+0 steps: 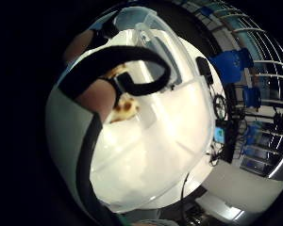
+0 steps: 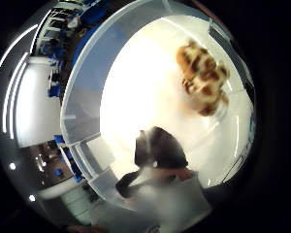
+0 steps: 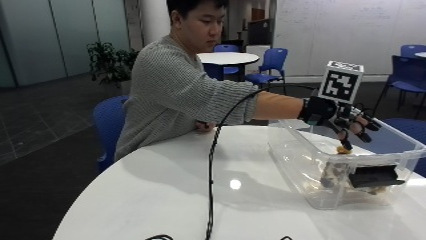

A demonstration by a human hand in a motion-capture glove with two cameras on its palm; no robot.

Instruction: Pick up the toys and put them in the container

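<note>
Fingers of the gloved right hand are spreading open over the clear container on the desk, seemingly releasing a spotted toy that is lying inside on its floor.

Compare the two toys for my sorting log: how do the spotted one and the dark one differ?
The spotted toy is tan with brown patches; the dark toy is black and grey. The spotted toy lies on the container floor away from the walls; the dark toy lies beside the wall with the handle. Both are inside the clear container, below the right hand, which holds neither.
</note>
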